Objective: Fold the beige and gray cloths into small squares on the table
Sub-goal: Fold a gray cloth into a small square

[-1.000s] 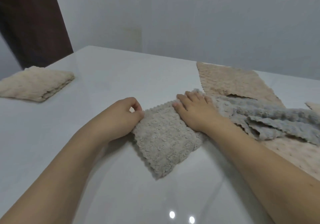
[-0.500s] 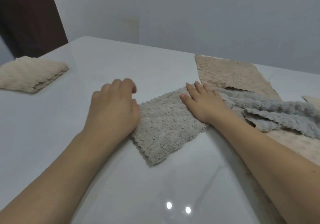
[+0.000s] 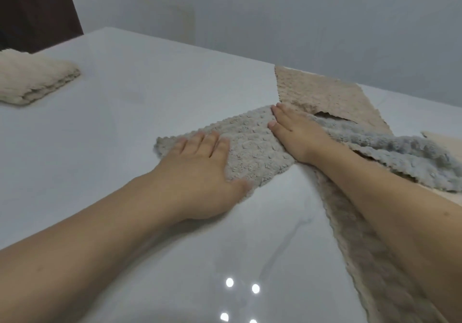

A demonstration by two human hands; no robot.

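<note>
A folded beige-grey cloth (image 3: pixel 252 147) lies on the white table (image 3: pixel 150 97) in the middle of the view. My left hand (image 3: pixel 200 172) presses flat on its left half, fingers straight. My right hand (image 3: pixel 297 132) lies flat on its right edge, fingers pointing up-left. A crumpled grey cloth (image 3: pixel 400 152) rests just right of my right hand, over a spread beige cloth (image 3: pixel 325 92). Another beige cloth (image 3: pixel 375 260) runs under my right forearm.
A folded cream cloth (image 3: pixel 32 80) sits at the table's far left. A pale wall stands behind the table's far edge, with a dark panel (image 3: pixel 37 10) at the upper left. A corner of another pale cloth (image 3: pixel 442 140) shows at the right edge.
My left hand has gone from curled at the cloth's left edge to lying flat on top of it. The cloth now looks flatter and wider. My right hand stays pressed on its right side.
</note>
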